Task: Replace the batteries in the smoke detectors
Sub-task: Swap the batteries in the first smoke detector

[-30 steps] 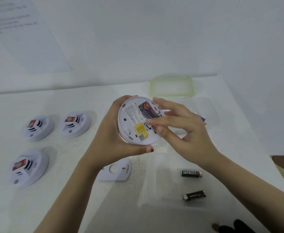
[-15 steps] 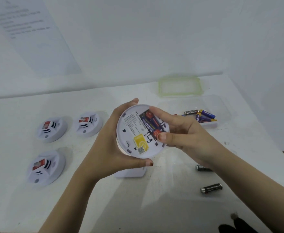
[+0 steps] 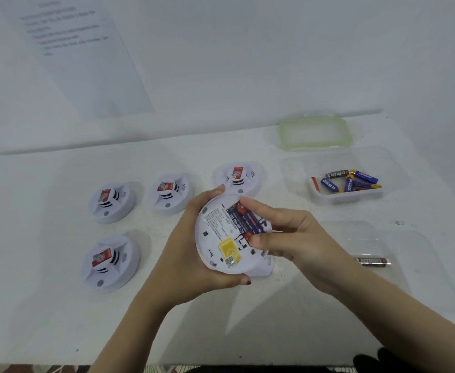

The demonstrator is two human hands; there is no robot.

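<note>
My left hand (image 3: 183, 254) grips a white round smoke detector (image 3: 218, 238) from its left side, back face turned up toward me. Its battery compartment is uncovered and holds blue and red batteries (image 3: 244, 219). My right hand (image 3: 296, 243) reaches in from the right. Its index fingertip sits at the far end of the red battery and its thumb at the near end, pinching it in the compartment. A white cover piece (image 3: 262, 270) lies on the table just under the detector, mostly hidden.
Several other smoke detectors sit face up on the white table: two at the left (image 3: 112, 201) (image 3: 110, 262), one in the middle (image 3: 171, 193), one behind my hands (image 3: 238, 176). A clear tray (image 3: 347, 196) holds several batteries. A green-rimmed lid (image 3: 315, 133) lies behind it. A black battery (image 3: 373, 261) lies loose at the right.
My right hand's thumb and index finger have closed onto the ends of the red battery in the compartment. The view has shifted left, bringing another detector and the battery tray fully into sight.
</note>
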